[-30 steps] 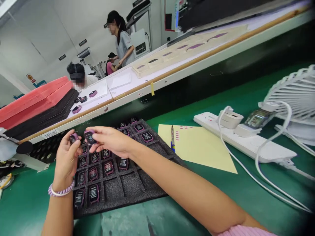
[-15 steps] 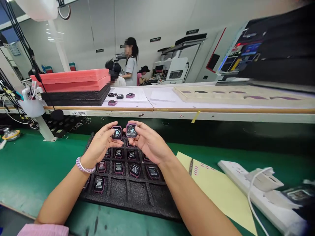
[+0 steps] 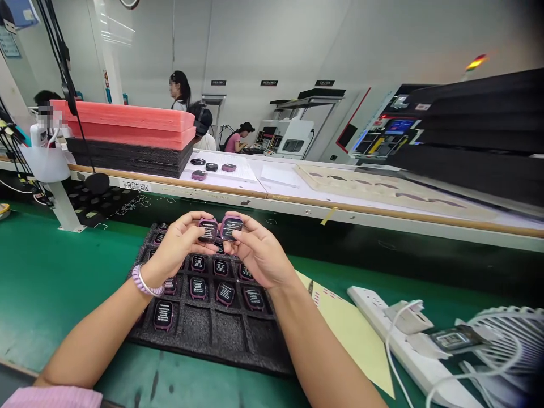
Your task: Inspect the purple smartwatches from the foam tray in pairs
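Side by side above the far part of a black foam tray [image 3: 199,354], two purple-framed smartwatch bodies without straps face me, lit with lines of white text. My left hand [image 3: 181,243] is closed round one smartwatch [image 3: 208,229], its thumb at the screen's lower left. My right hand [image 3: 261,252] grips the other smartwatch [image 3: 232,225], thumb on the lower right of the glass. Several more smartwatches [image 3: 198,288] lie screen up in the tray's compartments, also showing text. A few front compartments hold nothing. My hands and forearms hide part of the tray.
Behind the tray runs a raised shelf [image 3: 280,198] with pink foam [image 3: 127,124] stacked on black foam, several loose watch bodies [image 3: 228,168] and a beige tray [image 3: 365,190]. To the right lie a yellow sheet [image 3: 344,334] and a white power strip [image 3: 408,340] with cables. Several people work beyond.
Both watch screens have switched from a graphic display to lines of white text. My hands still hold the two watches close together. The camera view has turned somewhat to the right.
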Action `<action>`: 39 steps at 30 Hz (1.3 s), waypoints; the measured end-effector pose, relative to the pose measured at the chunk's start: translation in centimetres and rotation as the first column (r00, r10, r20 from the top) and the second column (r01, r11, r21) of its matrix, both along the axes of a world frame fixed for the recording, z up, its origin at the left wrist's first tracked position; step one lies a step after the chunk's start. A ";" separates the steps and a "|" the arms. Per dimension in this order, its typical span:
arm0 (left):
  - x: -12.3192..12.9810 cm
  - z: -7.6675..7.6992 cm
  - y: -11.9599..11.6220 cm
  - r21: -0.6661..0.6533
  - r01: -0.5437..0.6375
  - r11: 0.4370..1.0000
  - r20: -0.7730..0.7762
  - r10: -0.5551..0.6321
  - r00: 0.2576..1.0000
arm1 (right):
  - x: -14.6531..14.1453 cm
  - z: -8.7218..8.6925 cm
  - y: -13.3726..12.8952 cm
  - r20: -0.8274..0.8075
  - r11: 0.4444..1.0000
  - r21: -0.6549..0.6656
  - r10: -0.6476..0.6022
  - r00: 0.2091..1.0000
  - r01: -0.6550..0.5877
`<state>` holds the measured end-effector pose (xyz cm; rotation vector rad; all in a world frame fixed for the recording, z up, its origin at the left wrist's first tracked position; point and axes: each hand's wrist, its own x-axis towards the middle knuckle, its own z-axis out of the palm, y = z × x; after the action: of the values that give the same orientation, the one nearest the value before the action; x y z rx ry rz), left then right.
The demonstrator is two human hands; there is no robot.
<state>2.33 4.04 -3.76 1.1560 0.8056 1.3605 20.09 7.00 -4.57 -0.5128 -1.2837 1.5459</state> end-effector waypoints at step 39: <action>0.0 -0.4 0.1 0.084 -0.022 0.996 -0.048 0.026 0.999 | 0.1 0.3 -0.7 0.079 0.996 0.081 -0.032 0.996 0.025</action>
<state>2.35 4.11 -4.15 1.2525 0.8065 1.4014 20.16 6.30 -4.29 -0.5444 -1.3880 1.4568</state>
